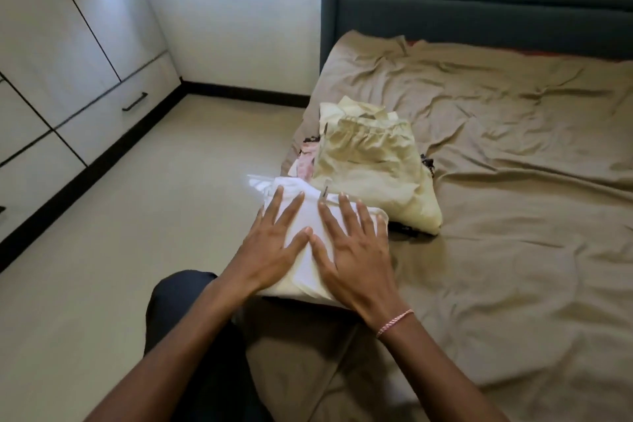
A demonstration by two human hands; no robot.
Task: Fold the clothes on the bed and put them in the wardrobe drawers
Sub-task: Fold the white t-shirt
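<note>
A folded white garment (pixel 310 216) lies at the near left edge of the bed. My left hand (pixel 270 247) and my right hand (pixel 356 253) press flat on top of it, fingers straight and spread, thumbs almost touching. Just beyond it sits a stack of folded pale yellow clothes (pixel 373 164), with a pink patterned piece (pixel 306 161) and dark lace edges showing underneath. The wardrobe drawers (pixel 113 113) with a dark handle (pixel 134 102) line the left wall, closed.
The bed (pixel 531 164) carries a wrinkled tan sheet and a dark teal headboard (pixel 479 3) at the back. Beige floor (pixel 137 216) lies between bed and wardrobe. My knee in dark trousers (pixel 185 295) rests by the bed's edge. A curtain hangs at top.
</note>
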